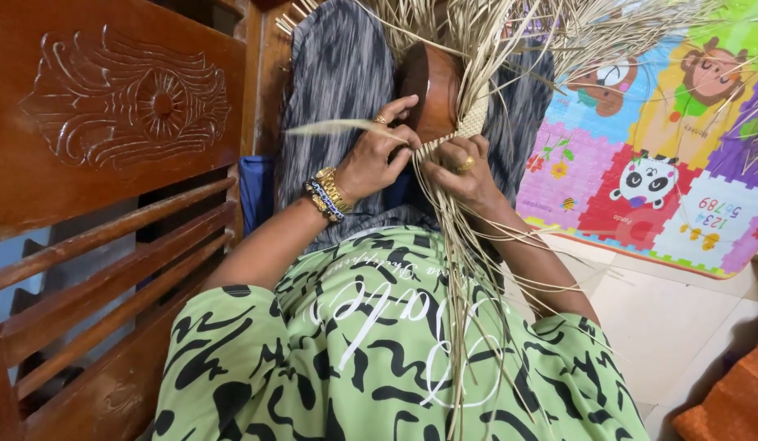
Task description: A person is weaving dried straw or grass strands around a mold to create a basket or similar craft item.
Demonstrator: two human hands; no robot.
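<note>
- The person is sitting with a brown wooden mould [432,86] propped on the lap, and every place below is being given relative to that mould.
- The left hand [379,151] is working just to the left of the mould's lower edge, its fingers pinched narrowly on a flat pale straw strip [346,126] that is sticking out sideways, away from the mould.
- A ring is showing on one finger of this hand, and a stack of gold and beaded bangles [328,194] is sitting on the wrist, lower and further left of the mould.
- The right hand [460,167] is lying directly below the mould, fingers curled closed around a bunch of loose straw strands [464,286], with a gold ring [466,163] facing the camera.
- A narrow woven straw band [460,131] is running along the mould's lower right edge, between the two hands, touching the wood.
- More loose strands are fanning out above and to the right of the mould, while the gripped ones are hanging down well below it, over the green and black patterned garment [354,359].
- A grey streaked cloth [338,73] is lying behind the mould, covering the knees.
- A carved wooden bed frame [117,122] is standing well to the left of the mould.
- A colourful foam play mat [664,163] with cartoon animals is leaning far to the right of it, above pale floor tiles [673,318].
</note>
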